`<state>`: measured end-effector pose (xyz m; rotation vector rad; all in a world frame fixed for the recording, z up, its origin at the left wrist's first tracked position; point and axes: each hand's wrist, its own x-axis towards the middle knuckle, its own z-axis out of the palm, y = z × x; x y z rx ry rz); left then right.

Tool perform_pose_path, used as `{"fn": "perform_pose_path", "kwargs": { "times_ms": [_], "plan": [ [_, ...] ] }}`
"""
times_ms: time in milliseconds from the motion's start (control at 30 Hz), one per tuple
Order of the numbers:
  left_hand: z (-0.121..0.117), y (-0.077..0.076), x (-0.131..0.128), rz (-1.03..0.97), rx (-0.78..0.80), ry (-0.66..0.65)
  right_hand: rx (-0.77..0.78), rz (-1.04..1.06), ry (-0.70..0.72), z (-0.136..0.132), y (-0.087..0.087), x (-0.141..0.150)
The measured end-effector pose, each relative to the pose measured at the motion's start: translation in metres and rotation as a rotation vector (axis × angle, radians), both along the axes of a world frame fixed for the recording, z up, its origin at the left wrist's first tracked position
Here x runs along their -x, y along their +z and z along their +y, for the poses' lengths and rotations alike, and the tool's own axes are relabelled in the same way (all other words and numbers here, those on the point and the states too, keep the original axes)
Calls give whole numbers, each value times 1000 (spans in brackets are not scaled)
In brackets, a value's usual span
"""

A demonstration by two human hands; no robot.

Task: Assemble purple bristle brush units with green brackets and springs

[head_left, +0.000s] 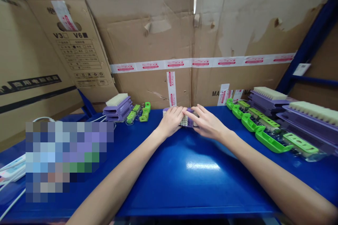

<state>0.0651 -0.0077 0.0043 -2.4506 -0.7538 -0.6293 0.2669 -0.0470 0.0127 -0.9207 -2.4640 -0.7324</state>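
Purple brush [185, 119] at bench [169, 179] centre, 12 o'clock from the viewer, bristles showing between both hands. Left hand [171, 121] curls its fingers onto the brush's left end; right hand [207, 123] lies over the right end, fingers loosely together. Step, as judged: seating or aligning the brush; the next move calls for steady two-handed pressure. Brush stacks and green handles [271, 140] lie at 2 o'clock, more at 10 o'clock. Carton [76, 45] at 11 o'clock reads "V3", "V6".
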Motion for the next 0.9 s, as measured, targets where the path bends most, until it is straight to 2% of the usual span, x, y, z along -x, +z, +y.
{"fn": "perform_pose_path", "kwargs": {
  "times_ms": [133, 233, 433, 633, 800, 900],
  "plan": [
    [-4, -3, -1, 59, -90, 73, -24, -4, -23, 0, -5, 4],
    [-6, -7, -2, 42, -89, 123, -39, 25, -49, -1, -8, 8],
    [-7, -8, 2, 18, -71, 103, -25, 36, -102, -7, -11, 11],
    [-1, 4, 7, 92, 35, -35, 81, 70, -45, -3, -7, 7],
    [-2, 6, 6, 83, 39, -20, 138, 130, 18, -2, -6, -1],
    [-9, 0, 5, 43, -24, 75, 187, 301, 71, -4, -10, 3]
  ]
}}
